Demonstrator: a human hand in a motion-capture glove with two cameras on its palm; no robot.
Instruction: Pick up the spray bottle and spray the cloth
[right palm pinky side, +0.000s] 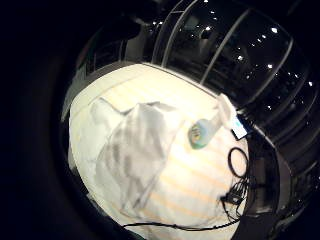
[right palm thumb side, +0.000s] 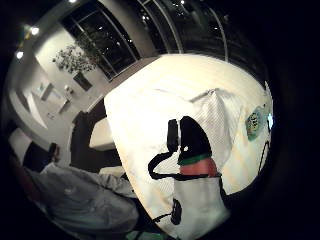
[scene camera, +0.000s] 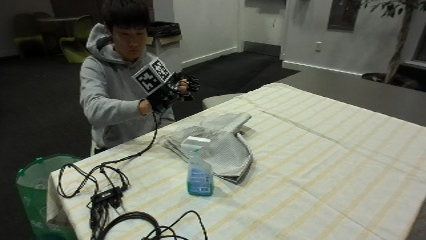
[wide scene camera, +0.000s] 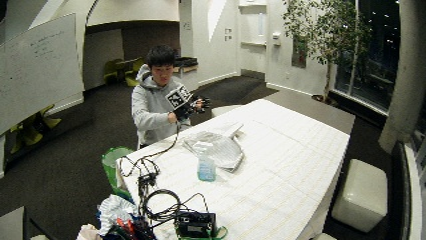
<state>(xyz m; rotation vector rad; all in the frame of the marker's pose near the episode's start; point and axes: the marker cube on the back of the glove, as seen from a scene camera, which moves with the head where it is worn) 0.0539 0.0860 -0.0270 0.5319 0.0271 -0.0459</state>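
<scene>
A clear spray bottle with blue liquid and a white trigger head stands upright on the striped tablecloth. Just behind it lies a crumpled grey-white cloth. My gloved right hand is raised at chest height over the table's near edge, well away from both, with relaxed fingers holding nothing. Both palm views look down on the cloth and the bottle beside it. The wide outside view shows the bottle, the cloth and the hand held up above them.
Black cables coil on the table corner near the bottle. A green bin stands on the floor beside the table. A black device sits at the table's end. A pale stool stands on the table's far side.
</scene>
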